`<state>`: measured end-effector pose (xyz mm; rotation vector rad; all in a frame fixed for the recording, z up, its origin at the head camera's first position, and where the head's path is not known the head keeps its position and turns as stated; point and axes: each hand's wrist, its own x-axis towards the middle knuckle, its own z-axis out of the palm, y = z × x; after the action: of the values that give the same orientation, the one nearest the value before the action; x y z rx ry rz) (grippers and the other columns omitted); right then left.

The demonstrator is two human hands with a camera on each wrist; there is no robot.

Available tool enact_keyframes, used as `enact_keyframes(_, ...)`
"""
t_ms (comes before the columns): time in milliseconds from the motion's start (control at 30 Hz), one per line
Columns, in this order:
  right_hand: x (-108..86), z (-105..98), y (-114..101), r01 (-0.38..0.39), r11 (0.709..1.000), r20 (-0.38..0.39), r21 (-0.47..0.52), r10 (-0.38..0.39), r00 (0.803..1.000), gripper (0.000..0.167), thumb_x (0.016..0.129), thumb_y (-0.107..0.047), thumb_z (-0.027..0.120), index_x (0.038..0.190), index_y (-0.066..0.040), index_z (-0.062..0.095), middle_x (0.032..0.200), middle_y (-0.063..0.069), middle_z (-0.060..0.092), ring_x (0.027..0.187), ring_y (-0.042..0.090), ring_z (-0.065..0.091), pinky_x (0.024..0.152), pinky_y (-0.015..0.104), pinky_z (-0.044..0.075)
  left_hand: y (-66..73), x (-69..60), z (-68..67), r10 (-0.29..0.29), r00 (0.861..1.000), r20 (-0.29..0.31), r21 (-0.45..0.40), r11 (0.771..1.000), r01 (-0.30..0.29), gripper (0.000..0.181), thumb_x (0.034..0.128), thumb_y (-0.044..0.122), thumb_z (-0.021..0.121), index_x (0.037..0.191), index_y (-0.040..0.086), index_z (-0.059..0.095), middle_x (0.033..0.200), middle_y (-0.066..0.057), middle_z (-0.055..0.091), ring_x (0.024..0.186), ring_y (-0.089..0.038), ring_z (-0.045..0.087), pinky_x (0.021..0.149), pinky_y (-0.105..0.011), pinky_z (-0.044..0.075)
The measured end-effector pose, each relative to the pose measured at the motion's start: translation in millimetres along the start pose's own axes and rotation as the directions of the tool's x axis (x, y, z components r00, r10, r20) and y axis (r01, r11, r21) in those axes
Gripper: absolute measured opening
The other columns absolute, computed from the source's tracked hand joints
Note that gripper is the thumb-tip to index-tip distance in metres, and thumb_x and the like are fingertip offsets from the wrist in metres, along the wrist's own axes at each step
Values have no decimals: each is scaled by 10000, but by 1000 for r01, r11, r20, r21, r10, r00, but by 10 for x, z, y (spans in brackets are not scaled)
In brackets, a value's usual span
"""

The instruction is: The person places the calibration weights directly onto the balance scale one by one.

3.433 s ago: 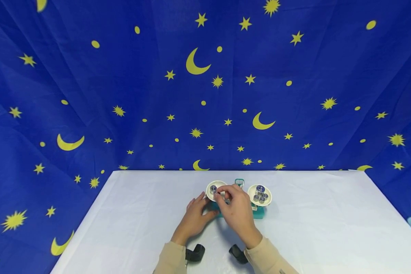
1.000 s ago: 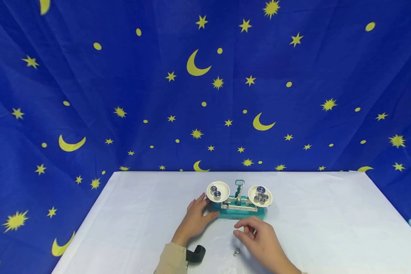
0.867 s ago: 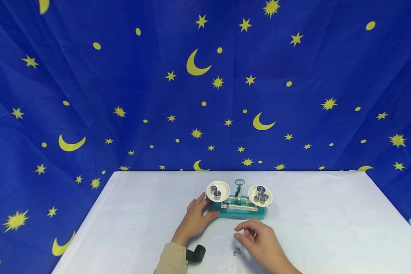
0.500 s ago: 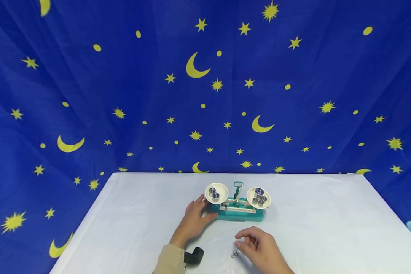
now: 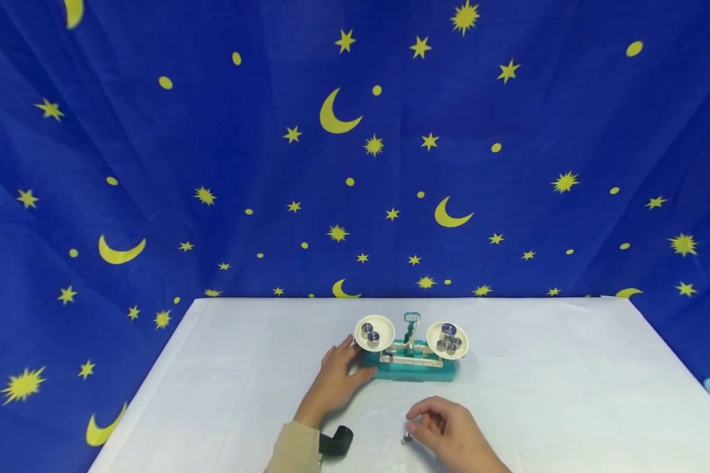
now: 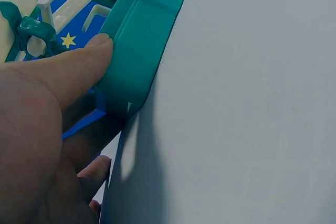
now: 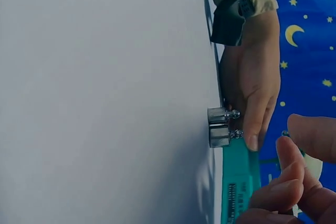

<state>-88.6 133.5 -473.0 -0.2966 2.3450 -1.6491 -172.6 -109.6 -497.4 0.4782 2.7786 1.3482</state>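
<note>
A green and white balance scale [image 5: 411, 369] stands on the table, a white pan at each end. My left hand [image 5: 334, 381] grips the left end of its base; in the left wrist view the thumb lies on the base's front edge [image 6: 134, 61]. Two metal weights [image 5: 371, 335] stand in the left pan [image 5: 384, 323]. Several more weights [image 5: 448, 332] are in the right pan [image 5: 436, 328]. My right hand [image 5: 449, 427] hovers with bent fingers, thumb and forefinger slightly apart, near two small loose weights [image 7: 218, 126] on the table before the scale.
White cloth covers the table [image 5: 236, 368]. A dark blue curtain [image 5: 260, 164] with yellow moons and stars hangs behind it. A black camera mount [image 5: 338, 440] sits at my left wrist.
My right hand has moved from the left pan down to the small weights on the table, and a second weight now stands in that pan. The left hand stays on the base.
</note>
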Motion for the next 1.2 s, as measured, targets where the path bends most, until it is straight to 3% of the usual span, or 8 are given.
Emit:
enact_keyframes(333,45,-62,103,-92,992,112,91,81,990,213,891,-165,752,1056,-36,714,773,-19,542,658,62,498,556,170,428,-30,-5,1,-25,1000,5,2,1000,25,649,923,395,703,1424,13,543,1533,-267,400,1453,-434,314,1211,-614,133)
enact_keyframes(567,55,-91,119,-77,995,148,62,67,987,196,878,-163,766,1033,-54,717,765,-21,538,657,57,491,565,172,422,-31,24,-4,4,1000,3,-1,1000,-4,640,928,377,704,1423,6,541,1523,-262,417,1453,-422,322,1214,-605,132)
enact_keyframes(1200,45,-48,154,-64,993,121,-95,75,990,106,867,-205,779,948,-153,733,746,-24,525,654,99,488,540,242,391,-25,29,1,-10,1000,13,-4,1000,10,647,926,387,701,1425,8,540,1525,-259,417,1455,-421,318,1214,-605,136)
